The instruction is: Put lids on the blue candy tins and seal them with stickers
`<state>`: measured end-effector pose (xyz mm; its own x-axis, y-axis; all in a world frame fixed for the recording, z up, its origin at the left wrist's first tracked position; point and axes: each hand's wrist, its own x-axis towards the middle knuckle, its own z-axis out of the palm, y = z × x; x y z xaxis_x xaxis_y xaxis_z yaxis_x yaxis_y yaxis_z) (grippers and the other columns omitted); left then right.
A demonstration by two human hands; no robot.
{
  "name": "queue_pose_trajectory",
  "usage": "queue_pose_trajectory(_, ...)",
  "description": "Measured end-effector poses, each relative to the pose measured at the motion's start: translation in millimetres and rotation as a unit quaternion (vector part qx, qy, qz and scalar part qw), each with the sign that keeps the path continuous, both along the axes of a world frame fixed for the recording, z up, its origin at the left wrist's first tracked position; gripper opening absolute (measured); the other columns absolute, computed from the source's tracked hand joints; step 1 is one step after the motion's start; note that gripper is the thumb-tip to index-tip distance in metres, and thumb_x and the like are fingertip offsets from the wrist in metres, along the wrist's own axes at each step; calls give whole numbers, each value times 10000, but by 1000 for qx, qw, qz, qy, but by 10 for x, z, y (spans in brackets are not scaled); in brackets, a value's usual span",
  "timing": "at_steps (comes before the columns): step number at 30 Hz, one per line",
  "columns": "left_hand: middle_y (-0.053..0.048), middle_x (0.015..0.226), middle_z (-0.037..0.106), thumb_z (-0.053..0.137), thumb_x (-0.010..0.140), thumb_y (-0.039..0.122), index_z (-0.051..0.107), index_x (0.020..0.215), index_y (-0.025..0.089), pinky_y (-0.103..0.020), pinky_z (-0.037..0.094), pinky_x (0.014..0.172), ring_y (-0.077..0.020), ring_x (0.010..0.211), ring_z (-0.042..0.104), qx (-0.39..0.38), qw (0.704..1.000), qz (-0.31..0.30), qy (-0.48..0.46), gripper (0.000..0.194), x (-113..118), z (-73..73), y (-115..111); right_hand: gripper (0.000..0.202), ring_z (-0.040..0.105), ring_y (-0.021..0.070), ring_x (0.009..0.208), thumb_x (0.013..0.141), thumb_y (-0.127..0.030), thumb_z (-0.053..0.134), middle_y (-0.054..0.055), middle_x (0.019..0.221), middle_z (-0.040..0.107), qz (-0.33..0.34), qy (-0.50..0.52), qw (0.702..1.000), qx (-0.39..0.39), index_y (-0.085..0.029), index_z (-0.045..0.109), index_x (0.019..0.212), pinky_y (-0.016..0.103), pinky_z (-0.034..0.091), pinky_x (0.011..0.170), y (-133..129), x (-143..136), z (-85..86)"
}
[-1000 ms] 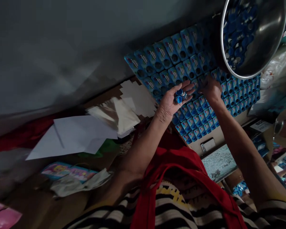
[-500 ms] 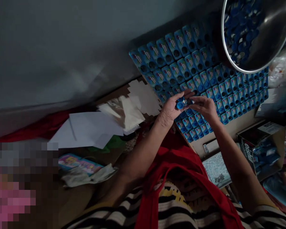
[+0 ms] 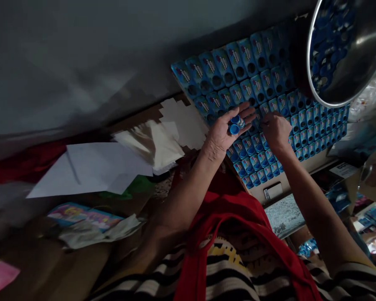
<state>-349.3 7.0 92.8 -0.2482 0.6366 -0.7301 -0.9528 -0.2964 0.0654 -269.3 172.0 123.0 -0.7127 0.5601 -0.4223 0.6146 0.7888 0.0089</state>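
Observation:
My left hand (image 3: 224, 129) is turned palm up with its fingers stretched out, and several small round blue caps (image 3: 235, 128) lie in the palm. To its right, my right hand (image 3: 276, 130) is closed with the fingertips pointing down at the rows of cards. Whatever it pinches is hidden behind the fingers. Both hands are above a board covered in blue printed cards (image 3: 237, 57), each with a round spot at one end. Dark round spots show on the far rows, while many nearer cards (image 3: 253, 179) have bright blue rounds there.
A metal bowl (image 3: 363, 79) of blue caps stands at the upper right, over the far edge of the cards. White paper (image 3: 103, 167) and a cream cloth or bag (image 3: 158, 144) lie left. A small white box (image 3: 273, 191) sits at the board's near edge.
My right hand has left the caps in my left palm and moved right, down to the cards. My left fingers have spread wider. The view has shifted slightly.

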Motion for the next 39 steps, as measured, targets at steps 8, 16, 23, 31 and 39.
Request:
queue_pose_trajectory(8,-75,1375,770,649,997,336,745,1323,234,-416,490,1194,-276,1443,617,27,999,16,-12,356,28,28,7,264,720,276,937,848,-254,805,74,1009,788,-33,0,999,-14,-232,691,1085,370,510,817,140,-10,-16)
queue_pose_trajectory(16,-98,1269,807,536,1071,452,742,1331,205,-406,597,1066,-261,1252,739,30,999,-11,-33,413,239,7,30,105,610,176,801,966,-272,645,22,899,685,32,280,931,-232,-243,742,993,320,551,781,-286,251,218)
queue_pose_trajectory(23,-102,987,831,591,1062,501,795,1087,148,-304,659,843,-240,989,808,-24,994,-66,-85,409,588,40,80,201,659,175,826,838,-150,665,30,954,717,68,172,937,-296,-230,792,973,295,531,782,-353,396,199)
queue_pose_trajectory(31,-82,919,830,644,1041,390,784,1002,167,-388,683,891,-226,909,809,-56,980,-100,-164,266,962,26,-55,133,656,164,729,812,-197,603,-9,820,720,-112,177,943,-260,-224,685,913,275,518,720,-399,731,128)
queue_pose_trajectory(39,-162,1302,788,586,1053,516,767,1293,172,-520,573,1125,-311,1249,746,30,997,-51,-57,456,483,18,-381,133,713,261,1020,895,-188,599,99,1105,774,33,30,996,-72,-224,719,939,344,510,849,-236,95,28)
